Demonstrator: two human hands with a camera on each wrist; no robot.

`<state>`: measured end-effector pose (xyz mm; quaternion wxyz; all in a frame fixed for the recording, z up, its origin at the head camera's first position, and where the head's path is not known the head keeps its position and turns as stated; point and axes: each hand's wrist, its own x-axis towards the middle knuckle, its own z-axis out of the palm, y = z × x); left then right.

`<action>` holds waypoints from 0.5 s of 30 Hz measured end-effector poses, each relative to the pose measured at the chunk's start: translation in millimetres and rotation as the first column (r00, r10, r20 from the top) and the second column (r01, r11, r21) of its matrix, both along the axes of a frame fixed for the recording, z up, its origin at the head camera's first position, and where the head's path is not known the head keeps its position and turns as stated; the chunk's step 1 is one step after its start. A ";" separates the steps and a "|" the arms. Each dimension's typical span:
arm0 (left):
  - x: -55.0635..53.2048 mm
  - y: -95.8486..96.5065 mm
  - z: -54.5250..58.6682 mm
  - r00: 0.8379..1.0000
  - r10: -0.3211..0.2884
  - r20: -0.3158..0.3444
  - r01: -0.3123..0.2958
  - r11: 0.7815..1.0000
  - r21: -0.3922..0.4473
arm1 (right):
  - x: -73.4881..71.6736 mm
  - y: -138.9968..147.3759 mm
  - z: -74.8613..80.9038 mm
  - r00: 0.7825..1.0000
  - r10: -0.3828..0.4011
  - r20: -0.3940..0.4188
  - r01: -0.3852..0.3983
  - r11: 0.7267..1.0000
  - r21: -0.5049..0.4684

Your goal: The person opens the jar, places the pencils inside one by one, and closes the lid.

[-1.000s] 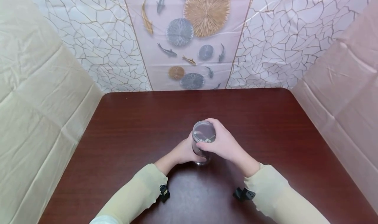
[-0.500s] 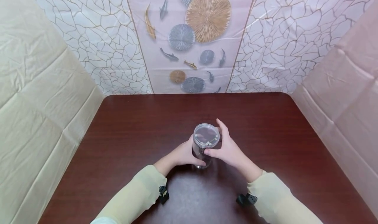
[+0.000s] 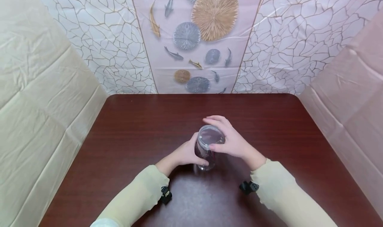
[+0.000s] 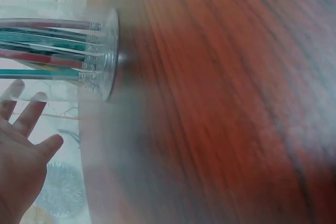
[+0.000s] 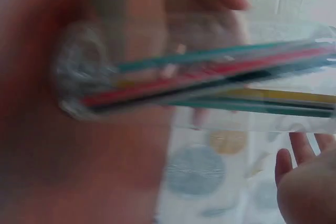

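A tall clear jar (image 3: 207, 154) stands near the middle of the table, tilted little if at all. Several red, teal and dark pencils (image 5: 220, 74) lean inside it; their metal-banded ends (image 4: 90, 48) face the base in the left wrist view. My left hand (image 3: 186, 153) grips the jar low from the left, thumb across the near side. Around the clear lid (image 3: 211, 134) at the top curls my right hand (image 3: 231, 140), thumb on the near rim and fingers over the far rim. White pencil ends show through the lid.
The dark red-brown table (image 3: 143, 120) reaches back to a patterned cloth wall (image 3: 113, 47). Beige cloth walls (image 3: 39, 97) slope up along its left and right sides. A small black camera (image 3: 165, 195) hangs under each sleeve.
My right hand loosened from the lid half a second ago, fingers spread, and now closes round it again. My left hand keeps its grip. The pencil ends have shifted under the lid.
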<state>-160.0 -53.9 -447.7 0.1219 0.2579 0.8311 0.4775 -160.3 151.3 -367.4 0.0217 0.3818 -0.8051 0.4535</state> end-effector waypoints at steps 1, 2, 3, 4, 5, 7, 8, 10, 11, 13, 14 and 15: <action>-0.2 1.6 0.2 1.000 -0.011 -0.003 0.011 1.000 0.000 | -1.3 -1.3 5.9 1.000 0.012 -0.011 -0.012 0.999 0.053; -0.6 3.2 0.1 1.000 -0.025 -0.008 0.025 1.000 -0.001 | -2.3 -2.4 10.5 1.000 0.022 -0.015 -0.021 0.995 0.099; -1.3 4.7 -0.2 0.999 -0.040 -0.014 0.040 0.999 -0.002 | -2.8 -3.5 13.7 0.999 0.028 -0.017 -0.025 0.991 0.135; -1.8 6.3 -0.1 0.998 -0.056 -0.025 0.056 0.998 0.000 | -2.3 -4.5 16.5 1.000 0.027 -0.012 -0.025 0.987 0.162; -2.5 7.8 -0.3 0.997 -0.071 -0.037 0.071 0.997 0.004 | -1.3 -5.5 18.4 1.000 0.019 -0.005 -0.018 0.985 0.173; -3.3 8.8 -0.5 0.995 -0.090 -0.044 0.090 0.996 0.007 | 0.8 -7.3 19.4 1.000 -0.005 0.008 0.004 0.986 0.169; -3.4 8.9 -0.6 0.994 -0.095 -0.045 0.095 0.995 0.010 | 2.4 -8.3 19.2 1.000 -0.021 0.012 0.019 0.986 0.165; -2.8 8.7 -0.8 0.994 -0.102 -0.048 0.103 0.995 0.016 | 5.6 -9.9 17.6 0.998 -0.060 0.029 0.054 0.985 0.163; -2.6 8.7 -1.5 0.993 -0.107 -0.044 0.108 0.994 0.023 | 7.3 -10.7 16.7 0.996 -0.078 0.039 0.071 0.983 0.167; -1.6 8.4 -2.3 0.994 -0.106 -0.039 0.108 0.994 0.027 | 10.4 -11.8 14.7 0.992 -0.112 0.057 0.101 0.981 0.167; -1.2 8.1 -2.8 0.994 -0.099 -0.044 0.100 0.995 0.018 | 11.6 -11.7 13.4 0.990 -0.123 0.069 0.111 0.982 0.152; -0.7 8.0 -3.2 0.995 -0.092 -0.048 0.093 0.996 0.012 | 12.3 -11.1 11.7 0.989 -0.126 0.080 0.116 0.987 0.115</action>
